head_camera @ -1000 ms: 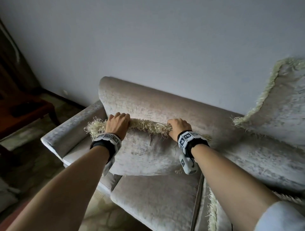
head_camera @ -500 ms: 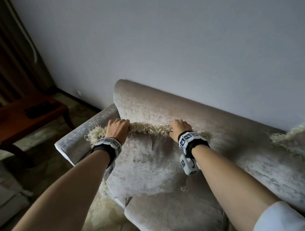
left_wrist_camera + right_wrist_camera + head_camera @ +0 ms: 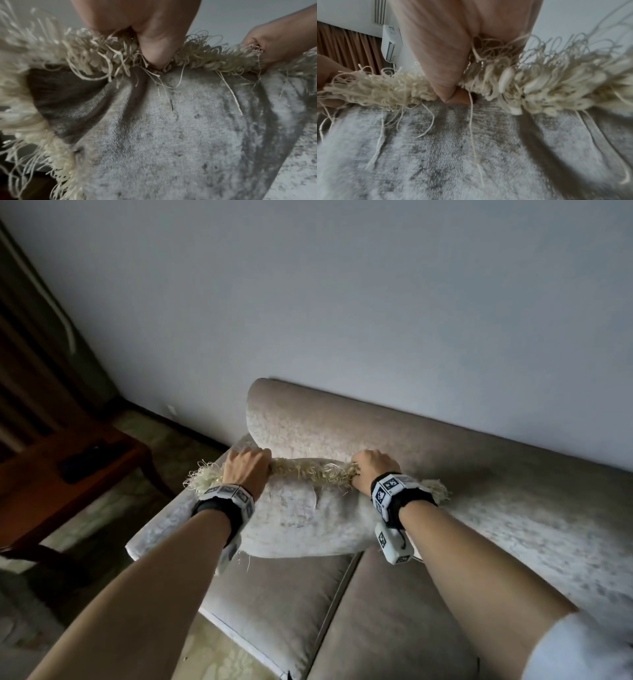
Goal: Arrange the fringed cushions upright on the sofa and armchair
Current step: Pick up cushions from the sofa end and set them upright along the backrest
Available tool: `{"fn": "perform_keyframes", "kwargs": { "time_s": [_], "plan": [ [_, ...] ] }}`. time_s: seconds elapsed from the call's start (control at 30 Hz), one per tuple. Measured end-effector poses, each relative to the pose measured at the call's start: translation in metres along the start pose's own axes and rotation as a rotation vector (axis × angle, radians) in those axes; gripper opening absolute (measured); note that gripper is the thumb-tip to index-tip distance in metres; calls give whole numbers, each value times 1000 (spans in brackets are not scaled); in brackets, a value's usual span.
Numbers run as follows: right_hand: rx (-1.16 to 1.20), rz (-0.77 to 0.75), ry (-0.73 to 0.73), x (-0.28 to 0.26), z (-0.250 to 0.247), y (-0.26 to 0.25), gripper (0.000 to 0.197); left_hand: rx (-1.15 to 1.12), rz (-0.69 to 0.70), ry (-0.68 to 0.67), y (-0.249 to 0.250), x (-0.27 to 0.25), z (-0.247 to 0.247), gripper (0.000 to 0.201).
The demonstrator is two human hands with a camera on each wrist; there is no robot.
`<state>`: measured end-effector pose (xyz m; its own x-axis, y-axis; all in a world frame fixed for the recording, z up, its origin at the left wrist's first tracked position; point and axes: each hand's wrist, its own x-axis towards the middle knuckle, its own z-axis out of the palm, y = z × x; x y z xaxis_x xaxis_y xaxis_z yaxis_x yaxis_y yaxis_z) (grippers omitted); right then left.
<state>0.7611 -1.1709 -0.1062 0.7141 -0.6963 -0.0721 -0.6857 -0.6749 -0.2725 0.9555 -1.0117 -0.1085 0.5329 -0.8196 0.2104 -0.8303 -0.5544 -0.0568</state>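
Observation:
A grey velvet cushion (image 3: 305, 518) with a cream fringe (image 3: 308, 470) stands upright against the left end of the sofa backrest (image 3: 342, 422). My left hand (image 3: 247, 470) grips its fringed top edge near the left corner, and my right hand (image 3: 371, 465) grips the same edge near the right corner. In the left wrist view the thumb (image 3: 154, 44) pinches into the fringe above the cushion face (image 3: 171, 135). The right wrist view shows my thumb (image 3: 440, 65) pressed into the fringe (image 3: 539, 86) over the cushion fabric (image 3: 453, 155). The cushion's lower edge rests at the back of the seat.
The beige sofa has two seat cushions (image 3: 281, 611) and a left armrest (image 3: 161, 522). A dark wooden table (image 3: 65, 474) with a black object on it stands on the floor at left. A plain wall (image 3: 342, 302) rises behind the sofa, and curtains (image 3: 30, 337) hang at far left.
The view has swung left along the sofa, so the second fringed cushion at the right edge is out of sight. The held cushion now sits nearer the sofa's left armrest. Both hands keep their grip.

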Motion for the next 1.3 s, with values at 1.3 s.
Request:
{"fn": "perform_keyframes", "kwargs": {
  "time_s": [1.3],
  "plan": [
    [53, 519, -56, 229, 98, -82, 29, -71, 416, -217, -127, 277, 164, 15]
  ]
}}
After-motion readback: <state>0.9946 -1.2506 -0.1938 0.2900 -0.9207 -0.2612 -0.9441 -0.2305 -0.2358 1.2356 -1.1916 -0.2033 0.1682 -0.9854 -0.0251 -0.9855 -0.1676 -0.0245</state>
